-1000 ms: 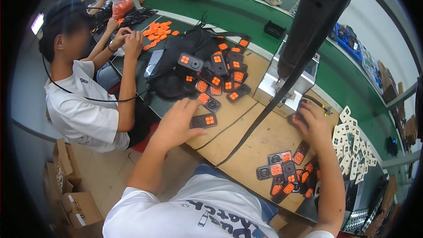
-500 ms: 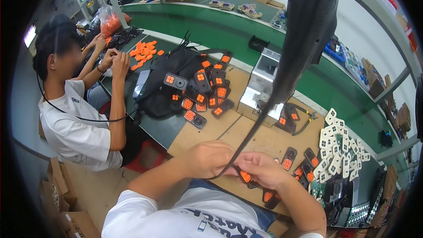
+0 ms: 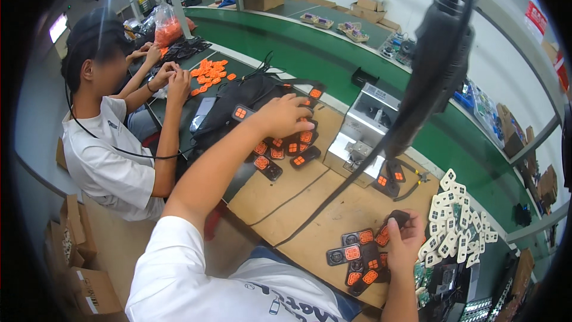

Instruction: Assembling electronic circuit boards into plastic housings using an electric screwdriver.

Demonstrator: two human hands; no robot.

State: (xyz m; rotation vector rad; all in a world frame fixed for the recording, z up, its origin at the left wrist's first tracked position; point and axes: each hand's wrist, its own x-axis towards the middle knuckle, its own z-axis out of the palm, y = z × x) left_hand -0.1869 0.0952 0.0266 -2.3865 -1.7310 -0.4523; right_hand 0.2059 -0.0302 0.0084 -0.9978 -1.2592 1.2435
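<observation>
My left hand [image 3: 285,114] reaches over a pile of black plastic remote shells [image 3: 305,156] with orange rubber button pads, fingers spread and bent down onto the pile. Whether its fingertips touch a shell I cannot tell. Near the right front of the board, my right hand [image 3: 406,237] pinches a dark remote shell [image 3: 398,219] between thumb and fingers. Just beside it lies a second cluster of black shells with orange pads [image 3: 353,253], some overlapping.
A metal press-like fixture [image 3: 357,143] stands on the brown board [image 3: 286,203]; pliers [image 3: 417,185] lie near it. Cream panels [image 3: 456,217] are heaped at right. A dark hanging tool [image 3: 426,71] and its cord cross the view. At left, a co-worker [image 3: 110,143] handles small parts near orange pads [image 3: 210,73].
My hands were together over the board's front edge. The left has gone out to the far pile; the right has moved right with a shell. The view has shifted slightly.
</observation>
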